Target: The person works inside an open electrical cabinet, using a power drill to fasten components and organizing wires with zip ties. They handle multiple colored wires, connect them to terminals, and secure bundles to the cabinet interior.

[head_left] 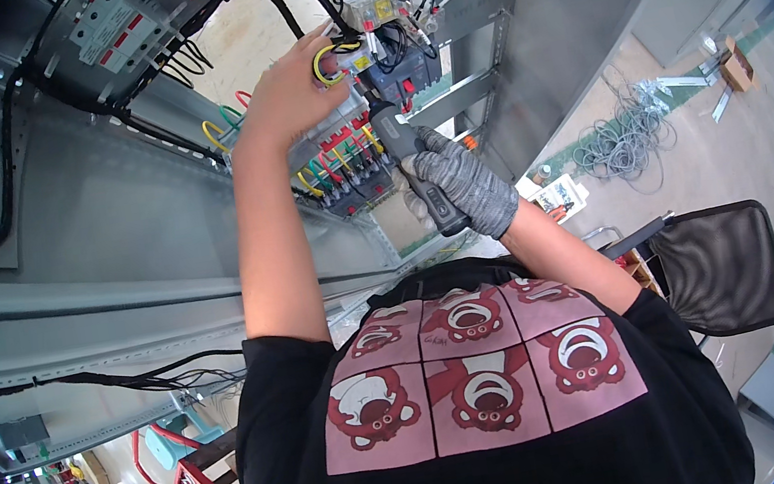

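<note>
My right hand (468, 176), in a grey knit glove, is wrapped round the handle of a black cordless screwdriver (398, 134). The tool's tip points up into the wired components in a metal cabinet. My bare left hand (295, 92) reaches in beside the tip, its fingers curled at a yellow wire loop (319, 68) and a pale component. What its fingertips hold is partly hidden. Below them sits a row of red-marked terminals (345, 135) with yellow, green and red wires. A dark breaker-like block (421, 72) stands right of the tip.
Grey cabinet walls (96, 197) flank my arms, with black cable bundles (7, 206) along the left. Thick cables hang above. On the floor at right lie a coil of grey wire (625, 148) and a small cardboard box (736, 67). A black mesh chair (721, 270) stands near my right elbow.
</note>
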